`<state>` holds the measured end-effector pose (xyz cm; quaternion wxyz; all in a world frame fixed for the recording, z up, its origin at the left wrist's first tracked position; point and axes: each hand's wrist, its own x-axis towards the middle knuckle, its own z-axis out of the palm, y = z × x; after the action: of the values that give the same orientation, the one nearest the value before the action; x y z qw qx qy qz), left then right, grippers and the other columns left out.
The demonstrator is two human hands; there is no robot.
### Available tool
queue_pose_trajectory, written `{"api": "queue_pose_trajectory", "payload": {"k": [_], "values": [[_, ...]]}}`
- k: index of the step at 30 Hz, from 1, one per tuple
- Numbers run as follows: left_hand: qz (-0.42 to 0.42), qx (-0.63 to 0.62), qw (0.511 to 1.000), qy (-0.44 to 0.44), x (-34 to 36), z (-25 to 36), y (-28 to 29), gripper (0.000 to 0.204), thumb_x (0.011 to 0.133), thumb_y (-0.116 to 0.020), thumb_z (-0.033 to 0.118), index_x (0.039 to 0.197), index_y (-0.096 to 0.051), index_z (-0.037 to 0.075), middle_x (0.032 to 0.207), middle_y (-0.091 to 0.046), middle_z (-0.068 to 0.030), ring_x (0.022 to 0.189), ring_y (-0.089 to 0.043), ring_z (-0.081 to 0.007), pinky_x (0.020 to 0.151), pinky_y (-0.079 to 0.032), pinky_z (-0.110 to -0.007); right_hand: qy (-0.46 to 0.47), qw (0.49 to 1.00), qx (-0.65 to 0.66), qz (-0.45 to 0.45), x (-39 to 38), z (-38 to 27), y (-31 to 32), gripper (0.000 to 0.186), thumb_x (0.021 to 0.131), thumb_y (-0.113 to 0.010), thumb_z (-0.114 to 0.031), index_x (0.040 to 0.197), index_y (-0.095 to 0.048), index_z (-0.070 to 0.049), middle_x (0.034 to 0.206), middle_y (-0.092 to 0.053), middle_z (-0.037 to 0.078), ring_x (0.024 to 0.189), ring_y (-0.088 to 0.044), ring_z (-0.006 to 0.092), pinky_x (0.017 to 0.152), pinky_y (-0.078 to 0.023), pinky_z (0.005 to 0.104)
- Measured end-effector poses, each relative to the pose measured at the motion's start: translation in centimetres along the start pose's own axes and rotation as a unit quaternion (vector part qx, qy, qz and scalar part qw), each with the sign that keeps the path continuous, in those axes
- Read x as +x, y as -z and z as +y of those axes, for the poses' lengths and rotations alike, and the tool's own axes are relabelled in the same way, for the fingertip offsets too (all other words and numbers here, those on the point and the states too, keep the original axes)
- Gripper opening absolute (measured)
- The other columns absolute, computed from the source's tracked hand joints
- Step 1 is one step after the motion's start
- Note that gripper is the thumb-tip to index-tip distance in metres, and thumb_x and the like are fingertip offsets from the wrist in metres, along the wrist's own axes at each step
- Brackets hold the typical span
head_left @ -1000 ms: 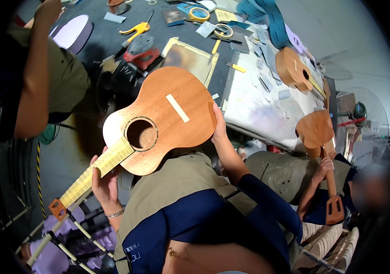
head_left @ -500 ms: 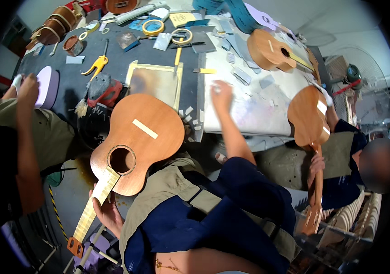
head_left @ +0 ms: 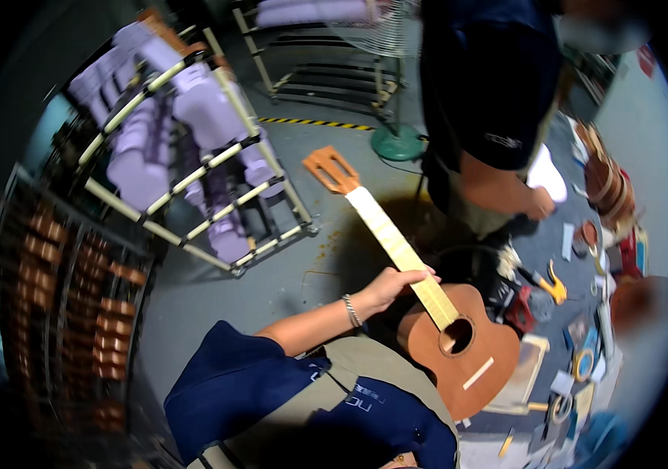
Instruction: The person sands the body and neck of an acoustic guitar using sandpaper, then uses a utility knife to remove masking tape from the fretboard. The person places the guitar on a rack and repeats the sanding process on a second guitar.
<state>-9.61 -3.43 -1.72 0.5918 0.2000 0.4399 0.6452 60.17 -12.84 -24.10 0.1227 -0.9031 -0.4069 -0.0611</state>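
An unstrung wooden guitar [head_left: 473, 367] with a round soundhole, a pale bridge strip and a slotted headstock lies at a slant in front of me. Yellowish tape covers its fretboard. My left hand [head_left: 391, 288], with a chain bracelet on its wrist, grips the neck just above the body, the fingers wrapped round it. The headstock points up and left over the floor, while the body rests by the edge of the workbench [head_left: 459, 452]. My right hand is out of view.
Left of me stands a pipe-frame cart [head_left: 271, 160] of lilac-wrapped instruments, beside a rack of brown wooden parts [head_left: 115, 336]. A co-worker [head_left: 498, 94] stands at the bench ahead. A yellow clamp [head_left: 554, 283], tape roll [head_left: 583, 364] and masking-taped board [head_left: 533, 367] lie there.
My view has swung left, bringing the cart and rack into sight. The left hand still holds the neck, now from above. My right hand, formerly over the bench, has left the picture.
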Motion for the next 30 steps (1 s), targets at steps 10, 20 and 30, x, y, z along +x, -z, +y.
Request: {"api": "queue_pose_trajectory", "payload": {"k": [10,20,30], "values": [[0.076,-0.042,0.994,-0.059,-1.7,-2.5,0.9,0.029,0.088,-0.057,0.018,0.108,-0.057,-0.003,0.106,-0.063,-0.0182,0.102,-0.060,-0.0230,0.092,-0.046,-0.034,0.085,0.936,0.335,0.064,1.0,-23.6,9.0,0.050,0.075,-0.068,-0.022,0.116,-0.056,0.003,0.119,-0.054,0.019,0.110,-0.051,0.0319,0.096,-0.038,0.0437],[0.092,-0.069,0.991,-0.066,-1.8,-3.0,0.7,0.028,0.087,-0.057,0.016,0.105,-0.059,-0.005,0.104,-0.064,-0.0174,0.099,-0.061,-0.0228,0.091,-0.047,-0.034,0.045,0.749,0.648,-0.129,-4.6,-33.8,14.4,0.049,0.076,-0.067,-0.022,0.116,-0.055,0.003,0.118,-0.056,0.018,0.109,-0.052,0.0306,0.095,-0.040,0.0433],[0.138,-0.107,0.983,-0.054,-2.7,-3.7,0.9,0.030,0.087,-0.058,0.018,0.106,-0.058,-0.005,0.105,-0.064,-0.0182,0.100,-0.061,-0.0235,0.091,-0.046,-0.034,-0.047,0.544,0.793,-0.270,-9.0,-39.9,15.6,0.047,0.077,-0.065,-0.022,0.116,-0.055,0.003,0.117,-0.057,0.017,0.108,-0.053,0.0293,0.093,-0.042,0.0429]]}}
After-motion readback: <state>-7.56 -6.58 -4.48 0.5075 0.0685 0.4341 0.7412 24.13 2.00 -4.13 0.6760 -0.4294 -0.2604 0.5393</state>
